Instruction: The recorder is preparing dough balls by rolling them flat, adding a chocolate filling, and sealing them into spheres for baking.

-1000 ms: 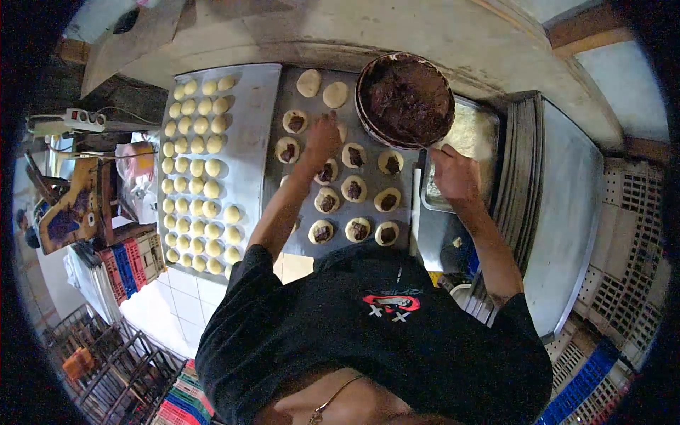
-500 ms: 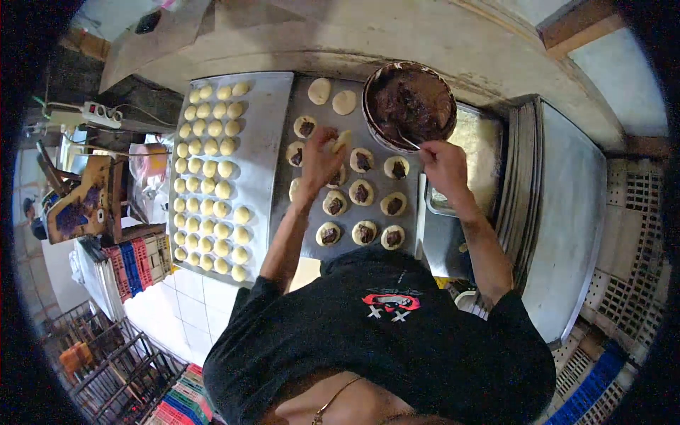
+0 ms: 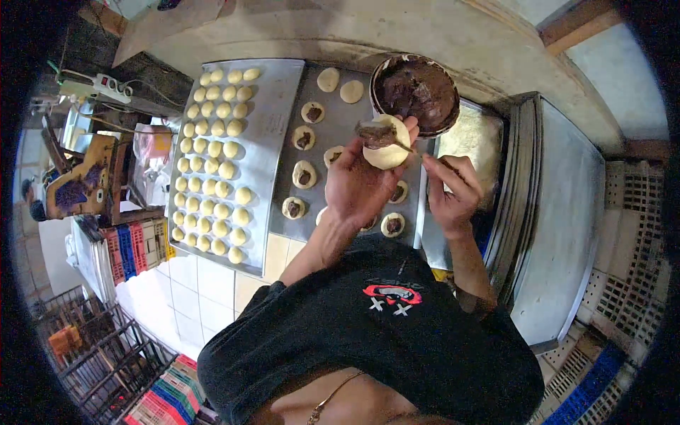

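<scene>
My left hand (image 3: 359, 190) is palm up near the middle tray, with a flat pale dough disc (image 3: 386, 157) lying across its fingers. Between the fingertips of my right hand (image 3: 453, 193) is the thin handle of a spoon (image 3: 402, 146). The spoon's dark, coated end rests over the disc with a smear of chocolate filling (image 3: 374, 134). Just beyond, a round tub (image 3: 457, 113) holds more of this brown filling. Beneath my left hand, the metal tray (image 3: 337, 119) bears several dough discs topped with filling and two plain ones at its far end; my hand and forearm hide some.
Left of this tray lies another metal tray (image 3: 278, 92) with rows of small dough balls. Stacked trays (image 3: 563, 205) stand on edge to the right. A power strip (image 3: 113, 89) hangs at the far left, above coloured crates (image 3: 134, 248). A wall runs behind the tub.
My left hand has turned palm up and moved right with the dough disc. The spoon has left the tub and now carries filling onto the disc. The view has shifted slightly.
</scene>
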Demonstrator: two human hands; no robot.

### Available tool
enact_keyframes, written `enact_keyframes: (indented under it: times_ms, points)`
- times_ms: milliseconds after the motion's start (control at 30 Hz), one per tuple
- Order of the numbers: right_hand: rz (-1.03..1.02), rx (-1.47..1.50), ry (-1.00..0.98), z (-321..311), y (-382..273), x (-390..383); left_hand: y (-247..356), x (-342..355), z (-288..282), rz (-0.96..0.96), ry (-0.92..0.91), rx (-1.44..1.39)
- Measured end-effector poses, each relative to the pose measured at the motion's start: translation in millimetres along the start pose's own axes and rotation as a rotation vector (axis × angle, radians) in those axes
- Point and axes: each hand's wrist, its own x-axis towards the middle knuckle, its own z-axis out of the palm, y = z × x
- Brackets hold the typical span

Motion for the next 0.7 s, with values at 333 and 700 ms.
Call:
enact_keyframes:
  times_ms: [333,700]
  points:
    - [-0.18,-0.234,0.042,-25,8,8,27,-6,-20,0.178,-0.063,-0.169]
    - [0.097,-0.047,-0.09,32,31,3,29,24,-26,0.081,-0.067,-0.225]
